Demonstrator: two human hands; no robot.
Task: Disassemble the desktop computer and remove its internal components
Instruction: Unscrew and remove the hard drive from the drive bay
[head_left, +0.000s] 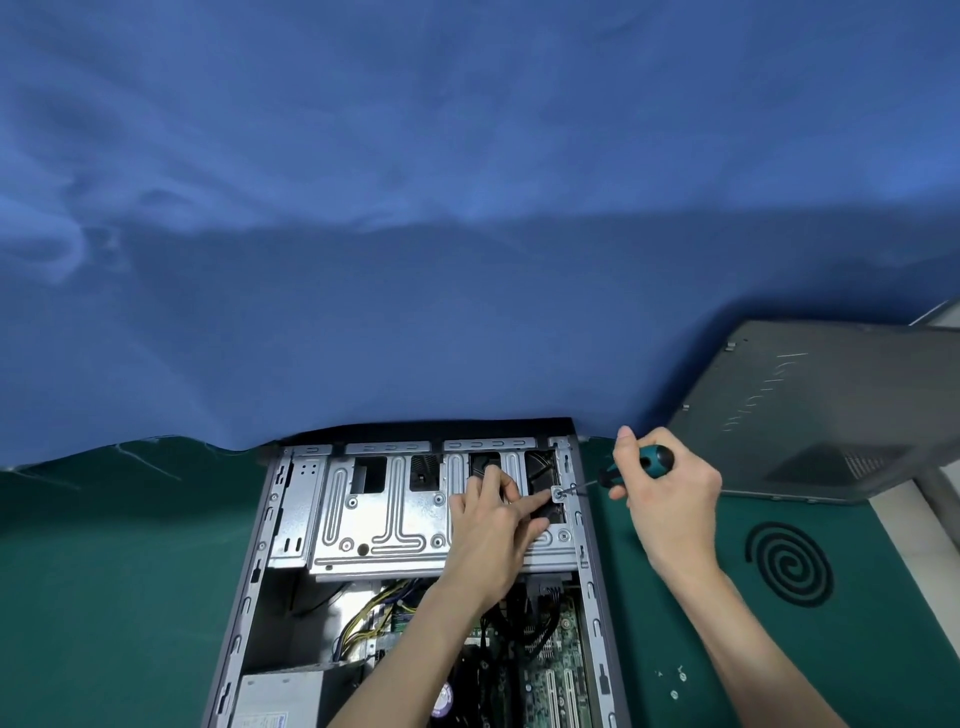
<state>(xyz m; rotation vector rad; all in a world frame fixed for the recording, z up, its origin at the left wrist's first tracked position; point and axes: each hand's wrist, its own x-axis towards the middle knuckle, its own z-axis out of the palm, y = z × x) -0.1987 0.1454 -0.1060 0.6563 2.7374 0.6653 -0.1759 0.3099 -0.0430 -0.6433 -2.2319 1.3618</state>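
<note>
Here, the desktop computer (249, 597) is laid open on the counter (130, 571). The screwdriver (652, 461) is held in the closed grip of the right hand (670, 499), tip at the drive cage (384, 519) screw (557, 494), beside the extended forefinger of the left hand (493, 525); the head could be stripped by slanted driving

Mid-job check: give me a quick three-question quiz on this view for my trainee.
1. True or false: the right hand grips the screwdriver.
2. Where is the side panel relative to the computer case? A) on top of it B) to its right C) to its left
3. Fill in: the screwdriver tip meets a ____ on the drive cage.
Key: 1 true; 2 B; 3 screw.
</note>
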